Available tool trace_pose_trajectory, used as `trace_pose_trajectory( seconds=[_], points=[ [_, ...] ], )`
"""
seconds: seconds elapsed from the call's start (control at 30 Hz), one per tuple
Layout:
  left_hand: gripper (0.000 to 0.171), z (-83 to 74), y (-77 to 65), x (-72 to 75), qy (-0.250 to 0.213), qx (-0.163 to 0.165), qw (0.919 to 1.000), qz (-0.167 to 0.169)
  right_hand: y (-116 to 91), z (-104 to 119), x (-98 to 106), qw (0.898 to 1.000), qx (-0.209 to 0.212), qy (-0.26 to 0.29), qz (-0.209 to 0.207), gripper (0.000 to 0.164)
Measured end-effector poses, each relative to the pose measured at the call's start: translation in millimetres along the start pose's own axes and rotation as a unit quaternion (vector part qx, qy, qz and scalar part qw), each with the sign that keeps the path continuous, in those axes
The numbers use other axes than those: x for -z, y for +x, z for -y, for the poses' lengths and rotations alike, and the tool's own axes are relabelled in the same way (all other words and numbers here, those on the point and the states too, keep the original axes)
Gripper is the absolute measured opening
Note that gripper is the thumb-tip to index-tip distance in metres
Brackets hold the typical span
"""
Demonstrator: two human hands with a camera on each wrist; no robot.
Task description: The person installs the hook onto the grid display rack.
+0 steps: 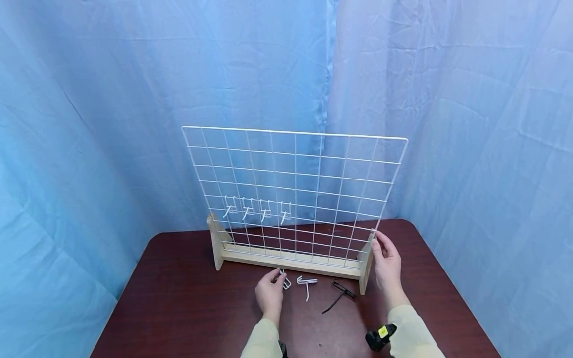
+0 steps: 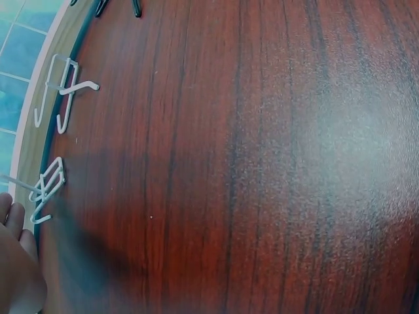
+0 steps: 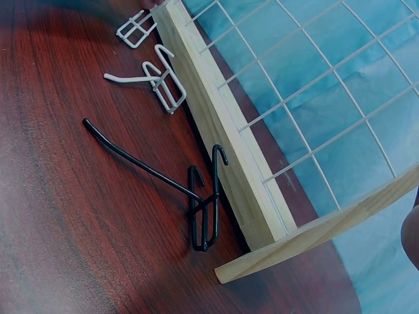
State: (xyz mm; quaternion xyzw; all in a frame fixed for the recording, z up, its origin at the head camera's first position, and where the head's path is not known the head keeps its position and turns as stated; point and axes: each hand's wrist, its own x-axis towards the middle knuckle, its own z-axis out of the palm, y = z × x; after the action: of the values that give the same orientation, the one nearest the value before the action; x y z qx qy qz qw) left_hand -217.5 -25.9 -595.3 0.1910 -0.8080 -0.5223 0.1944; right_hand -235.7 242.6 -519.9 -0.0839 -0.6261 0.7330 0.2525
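With thumb and fingertips, my left hand [image 1: 268, 293] pinches a white wire hook [image 1: 286, 284] close over the table, just in front of the stand's wooden base. The same hook [image 2: 54, 180] shows beside the fingers in the left wrist view. My right hand [image 1: 388, 263] grips the right edge of the white wire grid panel [image 1: 295, 174], where it meets the wooden side support [image 1: 364, 266]. Between the hands lie a second white hook [image 1: 307, 282] and a longer black hook [image 1: 343, 289].
Several white hooks [image 1: 265, 215] hang in a row on the left half of the grid. The wooden base [image 1: 286, 263] stands on a dark red-brown table [image 1: 188, 298]. Blue curtains [image 1: 268, 59] surround the back and sides.
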Motion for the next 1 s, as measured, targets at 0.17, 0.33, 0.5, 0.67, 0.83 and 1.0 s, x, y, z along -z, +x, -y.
trace_pose_trajectory(
  seconds=[0.17,0.33,0.5,0.67,0.83,1.0],
  points=[
    [0.019,-1.7,1.3,-1.3,0.010,0.016,0.9998,0.007,0.1,-0.4,-0.2,1.000,0.005,-0.003,0.001,0.034],
    [0.018,-3.0,1.3,-2.7,0.014,0.020,0.9996,0.015,0.2,-0.3,0.1,1.000,0.000,-0.004,-0.001,0.034],
    [0.014,-4.1,0.3,-2.5,0.015,0.008,0.9998,0.012,0.5,-0.6,0.4,1.000,-0.002,-0.006,-0.001,0.035],
    [0.008,-4.1,-1.4,-1.8,0.022,0.000,0.9997,0.009,0.1,0.2,0.4,1.000,-0.011,-0.007,-0.001,0.035],
    [0.007,-3.6,-2.8,-2.1,0.035,-0.001,0.9993,0.016,-4.8,11.1,-1.7,1.000,-0.011,-0.001,0.006,0.034],
    [0.007,-4.7,-4.0,-2.4,0.043,-0.003,0.9986,0.030,-7.0,16.8,-3.4,1.000,-0.004,0.011,0.007,0.033]
  ],
)
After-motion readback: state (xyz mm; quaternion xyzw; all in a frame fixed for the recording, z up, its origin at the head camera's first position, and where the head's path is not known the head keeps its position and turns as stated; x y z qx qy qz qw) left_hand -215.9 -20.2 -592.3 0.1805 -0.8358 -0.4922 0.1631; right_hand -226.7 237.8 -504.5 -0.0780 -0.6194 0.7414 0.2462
